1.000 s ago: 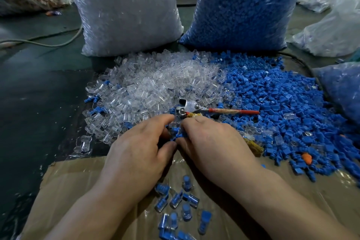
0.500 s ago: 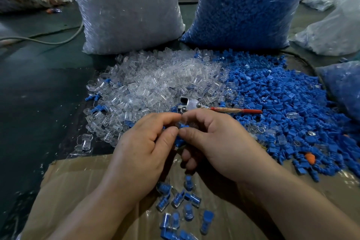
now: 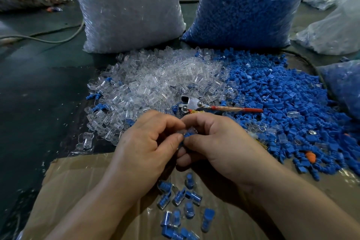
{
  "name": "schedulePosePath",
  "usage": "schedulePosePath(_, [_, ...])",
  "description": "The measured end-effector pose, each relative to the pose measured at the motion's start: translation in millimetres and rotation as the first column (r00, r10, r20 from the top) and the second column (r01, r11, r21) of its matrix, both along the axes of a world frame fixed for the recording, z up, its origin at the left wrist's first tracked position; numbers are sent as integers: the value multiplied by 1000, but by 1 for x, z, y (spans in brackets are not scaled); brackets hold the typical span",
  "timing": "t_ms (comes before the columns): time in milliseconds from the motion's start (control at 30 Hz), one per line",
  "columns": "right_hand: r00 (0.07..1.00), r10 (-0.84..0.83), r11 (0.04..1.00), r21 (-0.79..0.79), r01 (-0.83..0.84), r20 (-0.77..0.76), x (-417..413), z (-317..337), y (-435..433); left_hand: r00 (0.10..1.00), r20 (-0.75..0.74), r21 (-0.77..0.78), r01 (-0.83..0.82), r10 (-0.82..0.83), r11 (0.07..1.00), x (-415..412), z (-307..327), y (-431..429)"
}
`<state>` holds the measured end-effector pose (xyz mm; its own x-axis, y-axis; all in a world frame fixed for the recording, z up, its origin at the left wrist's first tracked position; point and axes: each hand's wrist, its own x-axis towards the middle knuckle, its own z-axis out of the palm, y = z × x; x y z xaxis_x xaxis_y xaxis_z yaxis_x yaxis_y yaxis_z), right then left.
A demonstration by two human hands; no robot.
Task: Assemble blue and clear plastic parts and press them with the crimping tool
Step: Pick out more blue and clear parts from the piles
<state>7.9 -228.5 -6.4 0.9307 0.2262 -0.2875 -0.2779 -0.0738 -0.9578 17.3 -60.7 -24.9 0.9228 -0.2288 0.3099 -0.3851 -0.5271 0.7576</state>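
Parts at the centre of the frame: blue part pinched between the thumbs and forefingers of the left hand and the right hand, both clamped on it, other fingers curled under. Seems to carry a clear part against it, mostly hidden by fingertips; cannot tell how far seated. Reads as the fitting step, blue into clear, with pressing not yet begun.

Just above the hands, untouched: crimping tool, metal head toward the clear pile, red handle stretching right over the blue pile. Next probably calls for pushing the two halves together squarely, then freeing the right hand for the short reach up to the tool, with the piece held in the left. Risks a slip of the small piece into the loose piles during that hand-off.

Below the hands, a scatter of joined pieces on cardboard in the lower frame. Across the top, behind the piles, bag of clear parts left of centre and bag of blue parts to its right; grey cable at upper left.
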Motion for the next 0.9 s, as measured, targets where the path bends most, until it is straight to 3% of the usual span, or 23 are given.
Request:
schedulePosePath(167, [994, -98, 989, 103, 101, -38, 1, 1, 0, 992, -101, -120, -92, 80, 989, 0, -3, -1])
schedulePosePath(233, [991, -136, 990, 34, 136, 17, 2, 0, 0, 977, -192, -240, -139, 93, 961, 1, -3, 1])
schedulePosePath(367, [954, -101, 950, -256, 176, 281, 2, -7, 0, 947, -313, -387, -195, 70, 901, 3, -6, 4])
schedulePosePath(500, [933, -75, 939, -291, 185, 352, 3, -7, 0, 912, -409, -497, -245, 24, 833, 3, -7, 4])
schedulePosePath(667, [952, -101, 962, -216, 168, 289, 5, -5, 0, 896, -445, -523, -241, -20, 818, 0, -4, 6])
schedulePosePath(833, [911, -46, 902, -376, 215, 409, 5, -5, -5, 872, -486, -557, -264, -52, 787, -2, 0, 5])
schedulePosePath(900, [917, -46, 905, -373, 207, 397, 6, -5, -7, 870, -490, -575, -273, -57, 771, -2, 0, 4])
